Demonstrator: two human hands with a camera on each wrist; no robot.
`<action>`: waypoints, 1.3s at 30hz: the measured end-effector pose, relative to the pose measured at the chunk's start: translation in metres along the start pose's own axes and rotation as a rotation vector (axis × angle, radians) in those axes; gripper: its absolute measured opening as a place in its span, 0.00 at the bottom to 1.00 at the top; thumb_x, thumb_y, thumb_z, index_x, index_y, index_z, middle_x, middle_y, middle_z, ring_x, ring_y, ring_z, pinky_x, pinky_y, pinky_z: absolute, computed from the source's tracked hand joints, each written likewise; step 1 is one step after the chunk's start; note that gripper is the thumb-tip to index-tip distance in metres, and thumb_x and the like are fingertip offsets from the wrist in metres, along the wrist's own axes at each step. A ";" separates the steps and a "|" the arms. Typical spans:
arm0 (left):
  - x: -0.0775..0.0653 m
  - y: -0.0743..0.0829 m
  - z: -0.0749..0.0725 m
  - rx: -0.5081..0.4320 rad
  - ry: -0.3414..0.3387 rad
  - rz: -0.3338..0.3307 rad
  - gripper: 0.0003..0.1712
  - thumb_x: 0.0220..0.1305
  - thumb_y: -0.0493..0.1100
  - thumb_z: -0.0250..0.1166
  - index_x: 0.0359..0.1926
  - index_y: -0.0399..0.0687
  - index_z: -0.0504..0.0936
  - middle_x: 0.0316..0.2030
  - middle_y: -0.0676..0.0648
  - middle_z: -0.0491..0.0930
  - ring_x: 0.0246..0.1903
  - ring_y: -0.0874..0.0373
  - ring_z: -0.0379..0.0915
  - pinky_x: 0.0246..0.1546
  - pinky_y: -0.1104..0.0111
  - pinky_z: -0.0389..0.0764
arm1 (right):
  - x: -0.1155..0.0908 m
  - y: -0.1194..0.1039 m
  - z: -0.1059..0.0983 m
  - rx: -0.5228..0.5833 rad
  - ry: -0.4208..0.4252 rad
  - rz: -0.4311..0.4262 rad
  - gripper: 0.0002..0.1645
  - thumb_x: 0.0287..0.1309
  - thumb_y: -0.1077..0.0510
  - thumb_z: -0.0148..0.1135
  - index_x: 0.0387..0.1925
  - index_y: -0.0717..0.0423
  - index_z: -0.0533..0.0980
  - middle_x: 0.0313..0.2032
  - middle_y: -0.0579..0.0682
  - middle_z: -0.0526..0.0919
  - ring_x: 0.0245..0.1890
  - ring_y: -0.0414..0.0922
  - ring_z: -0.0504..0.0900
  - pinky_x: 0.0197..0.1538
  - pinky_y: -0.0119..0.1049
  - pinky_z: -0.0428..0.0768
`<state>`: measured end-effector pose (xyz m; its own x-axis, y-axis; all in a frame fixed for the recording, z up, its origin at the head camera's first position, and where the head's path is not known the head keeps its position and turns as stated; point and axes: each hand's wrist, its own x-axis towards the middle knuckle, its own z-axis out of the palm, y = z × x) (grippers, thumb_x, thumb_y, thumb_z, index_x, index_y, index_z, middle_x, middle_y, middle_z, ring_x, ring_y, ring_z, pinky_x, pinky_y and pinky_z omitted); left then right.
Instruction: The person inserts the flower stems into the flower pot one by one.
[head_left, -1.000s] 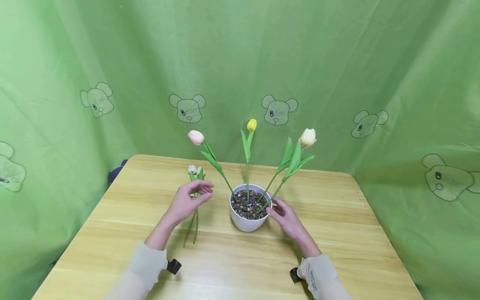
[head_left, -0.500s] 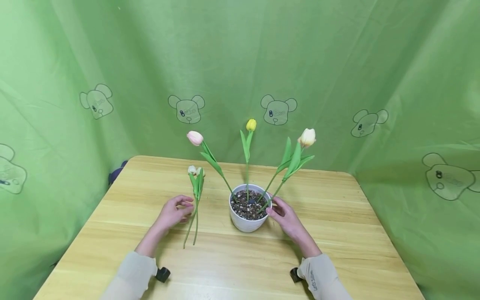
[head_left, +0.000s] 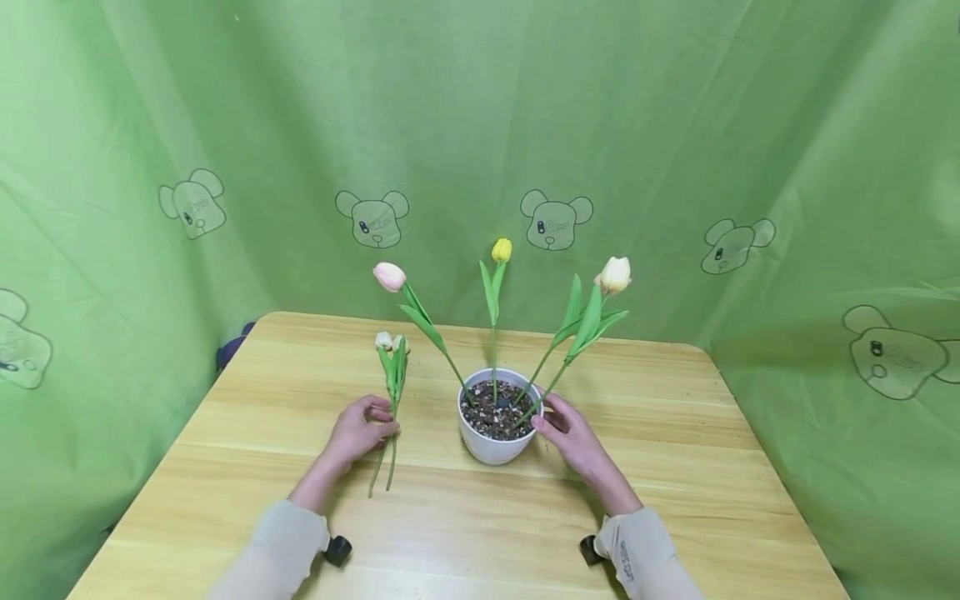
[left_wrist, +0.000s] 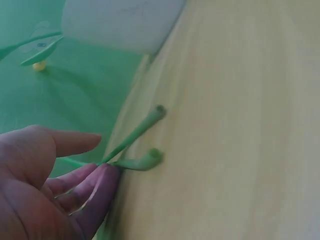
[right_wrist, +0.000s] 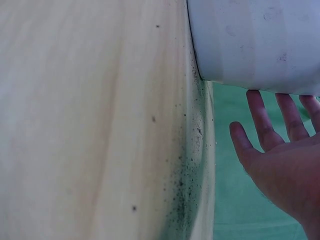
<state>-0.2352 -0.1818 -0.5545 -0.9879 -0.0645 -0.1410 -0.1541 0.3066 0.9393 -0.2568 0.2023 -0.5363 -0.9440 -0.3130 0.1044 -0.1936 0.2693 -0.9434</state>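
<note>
Two white tulips (head_left: 393, 367) lie on the table to the left of the pot, their stems crossing. My left hand (head_left: 362, 431) is at these stems (left_wrist: 142, 132); in the left wrist view its fingers touch them from behind, with the thumb held apart. A white pot (head_left: 491, 448) of dark soil stands mid-table. Pink (head_left: 390, 277), yellow (head_left: 502, 250) and cream (head_left: 616, 275) tulips rise from it, leaning different ways. On the pot's right side rests my right hand (head_left: 572, 433), fingers extended against the wall and thumb at the rim.
The wooden table (head_left: 697, 467) has a green curtain (head_left: 465, 108) with bear-face prints behind and beside it. Dark soil specks (right_wrist: 182, 195) dot the tabletop near the pot. A purple object (head_left: 234, 343) shows past the table's far left corner.
My left hand has come down and left from beside the pot, then shifted slightly right onto the lying stems. The right hand has stayed at the pot.
</note>
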 end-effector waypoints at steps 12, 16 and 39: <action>0.002 -0.002 0.008 0.075 0.074 0.000 0.27 0.55 0.29 0.73 0.58 0.40 0.81 0.45 0.41 0.86 0.37 0.53 0.82 0.36 0.67 0.90 | 0.000 0.000 0.001 0.009 0.008 0.003 0.35 0.73 0.61 0.60 0.76 0.64 0.62 0.72 0.70 0.67 0.66 0.68 0.75 0.65 0.37 0.81; 0.003 -0.002 0.008 0.051 0.072 -0.001 0.27 0.55 0.28 0.72 0.57 0.39 0.81 0.45 0.40 0.85 0.36 0.53 0.81 0.35 0.67 0.90 | 0.000 0.001 0.001 0.006 0.008 0.002 0.35 0.73 0.61 0.60 0.76 0.64 0.61 0.72 0.70 0.67 0.65 0.67 0.76 0.65 0.36 0.81; 0.007 0.003 0.004 0.014 0.084 -0.024 0.29 0.53 0.25 0.70 0.59 0.35 0.79 0.42 0.39 0.82 0.35 0.52 0.81 0.37 0.64 0.91 | 0.001 0.000 0.001 0.006 0.008 0.002 0.35 0.73 0.61 0.59 0.76 0.62 0.62 0.73 0.69 0.66 0.66 0.68 0.75 0.64 0.34 0.80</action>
<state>-0.2423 -0.1775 -0.5536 -0.9791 -0.1511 -0.1363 -0.1787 0.3175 0.9313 -0.2572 0.2014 -0.5364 -0.9465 -0.3052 0.1045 -0.1896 0.2643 -0.9456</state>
